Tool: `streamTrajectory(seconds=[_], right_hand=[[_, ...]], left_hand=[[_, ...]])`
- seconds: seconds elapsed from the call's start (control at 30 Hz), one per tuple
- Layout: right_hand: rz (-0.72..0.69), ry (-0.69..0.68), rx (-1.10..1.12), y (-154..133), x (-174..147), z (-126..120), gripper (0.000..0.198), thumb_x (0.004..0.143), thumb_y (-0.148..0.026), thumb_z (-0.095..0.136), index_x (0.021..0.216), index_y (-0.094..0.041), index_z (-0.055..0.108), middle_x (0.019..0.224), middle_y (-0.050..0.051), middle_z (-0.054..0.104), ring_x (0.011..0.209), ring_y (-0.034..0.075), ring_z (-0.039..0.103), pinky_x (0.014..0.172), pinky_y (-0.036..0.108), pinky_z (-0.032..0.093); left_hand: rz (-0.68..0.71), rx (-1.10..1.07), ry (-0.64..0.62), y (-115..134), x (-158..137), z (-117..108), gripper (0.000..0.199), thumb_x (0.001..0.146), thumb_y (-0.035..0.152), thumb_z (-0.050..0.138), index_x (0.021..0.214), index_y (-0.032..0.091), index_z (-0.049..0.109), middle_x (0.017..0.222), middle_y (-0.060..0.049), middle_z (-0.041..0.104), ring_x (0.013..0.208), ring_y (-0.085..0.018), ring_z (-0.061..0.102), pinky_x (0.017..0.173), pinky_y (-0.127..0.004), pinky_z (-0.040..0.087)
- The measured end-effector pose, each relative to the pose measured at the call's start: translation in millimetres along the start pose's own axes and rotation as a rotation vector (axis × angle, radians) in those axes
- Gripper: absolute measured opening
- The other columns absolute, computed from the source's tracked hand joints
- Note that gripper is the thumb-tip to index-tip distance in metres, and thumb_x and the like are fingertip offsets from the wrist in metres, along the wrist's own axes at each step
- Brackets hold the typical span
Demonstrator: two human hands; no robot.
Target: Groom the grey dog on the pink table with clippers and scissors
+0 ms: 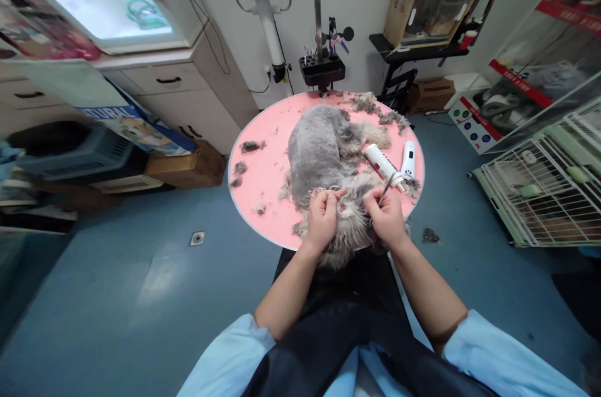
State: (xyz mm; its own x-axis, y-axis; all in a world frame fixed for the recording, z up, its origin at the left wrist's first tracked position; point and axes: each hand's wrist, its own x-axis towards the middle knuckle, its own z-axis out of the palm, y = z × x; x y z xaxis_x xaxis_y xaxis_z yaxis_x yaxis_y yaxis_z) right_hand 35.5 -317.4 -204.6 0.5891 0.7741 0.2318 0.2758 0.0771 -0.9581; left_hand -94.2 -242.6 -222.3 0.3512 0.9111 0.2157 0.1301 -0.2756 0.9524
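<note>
A grey dog (313, 149) lies on a round pink table (263, 209), its body clipped short and its head fur long and shaggy. My left hand (323, 216) is closed at the dog's head, fingers pinching what looks like the fur or flap by the ear. Between the fingers of my right hand (387, 216) is a slim dark metal tool (387, 186), its exact kind unclear, beside the same part of the head. Close to that hand lie a white bottle with red marks (381, 161) and a white hair clipper (408, 160).
Tufts of cut fur (251, 146) are scattered over the table, with one clump (430, 235) on the floor. A metal post with a tool holder (323, 70) rises at the table's back. A wire cage (549, 190) stands right, cardboard box (188, 165) left.
</note>
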Motion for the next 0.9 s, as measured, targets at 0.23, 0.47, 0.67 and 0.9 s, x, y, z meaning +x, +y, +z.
streamTrajectory(seconds=[0.23, 0.47, 0.67, 0.9], right_hand=[[-0.168, -0.114, -0.288, -10.9, 3.1, 0.6, 0.016, 0.077, -0.033, 0.071, 0.069, -0.021, 0.064, 0.06, -0.002, 0.05, 0.06, 0.015, 0.045, 0.063, 0.03, 0.038], [-0.017, -0.013, -0.11, 2.1, 2.4, 18.7, 0.021, 0.082, -0.033, 0.06, 0.065, -0.021, 0.056, 0.057, -0.004, 0.046, 0.055, 0.013, 0.041, 0.057, 0.028, 0.036], [-0.028, 0.014, -0.027, -0.2, 5.2, 10.5, 0.024, 0.083, -0.034, 0.057, 0.064, -0.021, 0.05, 0.062, -0.003, 0.047, 0.06, 0.013, 0.045, 0.061, 0.028, 0.037], [0.043, -0.138, -0.158, 11.6, 15.6, 21.4, 0.024, 0.084, -0.036, 0.056, 0.073, -0.018, 0.066, 0.057, -0.004, 0.046, 0.057, 0.013, 0.042, 0.057, 0.027, 0.034]], left_hand=[[0.015, -0.011, -0.038, -0.8, -0.2, 3.3, 0.023, 0.096, 0.029, 0.043, 0.083, 0.023, 0.061, 0.098, -0.003, 0.077, 0.094, -0.019, 0.07, 0.123, -0.052, 0.014], [-0.047, -0.026, 0.015, -3.2, -1.3, -4.6, 0.026, 0.098, 0.033, 0.042, 0.087, 0.022, 0.063, 0.101, -0.006, 0.076, 0.097, -0.02, 0.069, 0.111, -0.046, 0.039], [-0.064, -0.107, 0.04, -3.6, -4.3, 0.9, 0.032, 0.097, 0.04, 0.044, 0.085, 0.02, 0.065, 0.099, -0.008, 0.076, 0.094, -0.019, 0.07, 0.092, -0.037, 0.051], [-0.156, 0.086, 0.562, -33.0, 36.3, -87.3, 0.015, 0.079, 0.029, 0.06, 0.07, 0.017, 0.062, 0.092, -0.011, 0.072, 0.113, -0.026, 0.063, 0.104, -0.042, 0.045]])
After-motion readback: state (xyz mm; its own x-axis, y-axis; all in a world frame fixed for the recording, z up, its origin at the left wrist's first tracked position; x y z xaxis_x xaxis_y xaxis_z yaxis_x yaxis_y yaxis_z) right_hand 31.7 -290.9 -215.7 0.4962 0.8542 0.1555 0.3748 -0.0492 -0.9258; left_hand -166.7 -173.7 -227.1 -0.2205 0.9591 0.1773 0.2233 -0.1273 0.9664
